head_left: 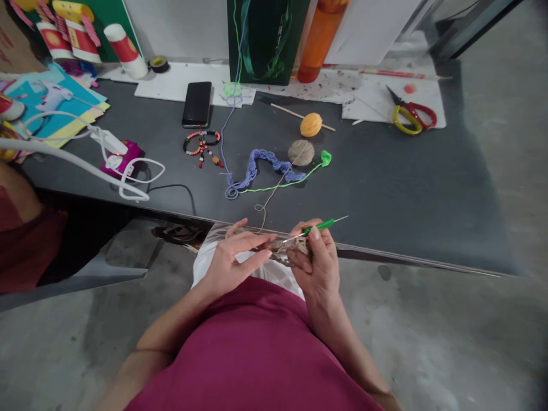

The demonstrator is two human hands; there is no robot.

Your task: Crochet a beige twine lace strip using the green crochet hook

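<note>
My right hand (317, 260) is closed round a crochet hook with a green handle (319, 226), its metal tip pointing right. My left hand (233, 257) pinches a small beige crocheted piece (287, 251) between the two hands, other fingers stretched. A beige yarn strand (274, 194) runs from the piece up to a beige yarn ball (301, 152) on the grey table (385, 182). Both hands hover over my lap at the table's near edge.
On the table lie a purple crocheted strip (261, 168), green yarn (295, 180), an orange yarn ball (310, 124), a bead ornament (202, 145), a phone (197, 104), scissors (411, 114), a glue gun (122, 157) with white cable, and a green bag (265, 40).
</note>
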